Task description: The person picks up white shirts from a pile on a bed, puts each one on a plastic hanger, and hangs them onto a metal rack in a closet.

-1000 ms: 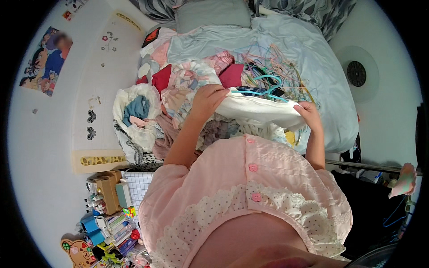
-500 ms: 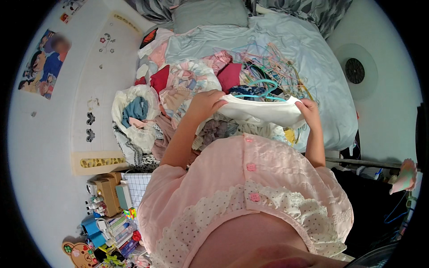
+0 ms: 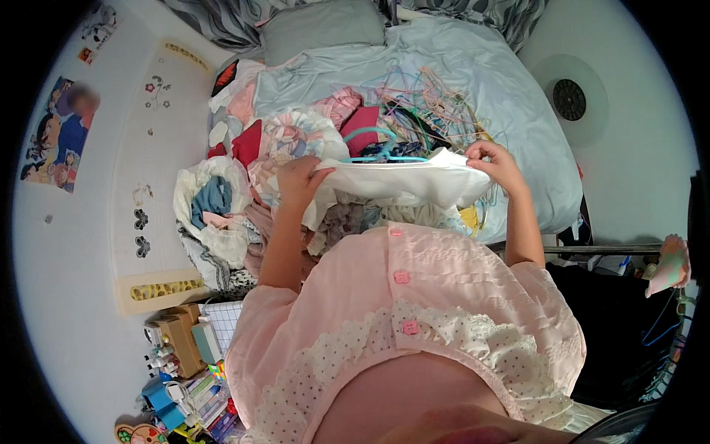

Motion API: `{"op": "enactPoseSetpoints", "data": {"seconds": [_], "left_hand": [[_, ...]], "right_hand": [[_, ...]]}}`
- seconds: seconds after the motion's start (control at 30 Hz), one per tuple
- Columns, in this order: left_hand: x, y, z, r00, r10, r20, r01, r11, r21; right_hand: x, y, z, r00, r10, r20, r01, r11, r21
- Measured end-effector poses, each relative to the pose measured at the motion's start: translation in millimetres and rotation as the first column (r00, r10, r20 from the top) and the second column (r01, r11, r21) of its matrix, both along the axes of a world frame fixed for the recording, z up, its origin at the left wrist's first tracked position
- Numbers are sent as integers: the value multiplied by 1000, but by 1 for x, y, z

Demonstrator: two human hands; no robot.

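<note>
Garment (image 3: 399,181), white, stretched between left hand (image 3: 299,180) and right hand (image 3: 497,164) grips.

smooth matt white cloth garment (image 3: 399,181); thin glossy plastic hangers in a tangled pile (image 3: 436,111); soft, faintly sheeny pale blue cloth bedsheet (image 3: 488,81).

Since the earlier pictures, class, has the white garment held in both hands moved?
Yes. The white garment has risen slightly, now covering more of the teal hanger on the bed.

Head-worn fisheye, steeply downward, probably near bed (image 3: 518,111)
</note>
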State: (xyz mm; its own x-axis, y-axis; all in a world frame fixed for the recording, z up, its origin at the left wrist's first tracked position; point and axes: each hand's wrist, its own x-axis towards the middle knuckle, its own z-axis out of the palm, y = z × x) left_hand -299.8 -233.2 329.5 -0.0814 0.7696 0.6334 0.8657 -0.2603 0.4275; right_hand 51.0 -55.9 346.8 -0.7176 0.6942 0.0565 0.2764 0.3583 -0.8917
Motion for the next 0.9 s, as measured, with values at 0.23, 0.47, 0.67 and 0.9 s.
{"op": "enactPoseSetpoints", "data": {"seconds": [0.23,0.47,0.67,0.9], "left_hand": [[-20,-18,-9,954,186,234,-185,982,-26],[-38,-22,-23,893,238,382,-264,964,18],[-31,-25,-21,934,161,319,-199,976,88],[-31,-22,-11,869,311,385,-334,942,-8]], "right_hand": [[16,-3,-32,945,-187,-270,47,890,-453],[42,30,-66,847,-327,-419,101,874,-476],[37,35,-39,786,-401,-471,259,905,-338],[17,21,-43,931,-129,-342,5,940,-341]]}}
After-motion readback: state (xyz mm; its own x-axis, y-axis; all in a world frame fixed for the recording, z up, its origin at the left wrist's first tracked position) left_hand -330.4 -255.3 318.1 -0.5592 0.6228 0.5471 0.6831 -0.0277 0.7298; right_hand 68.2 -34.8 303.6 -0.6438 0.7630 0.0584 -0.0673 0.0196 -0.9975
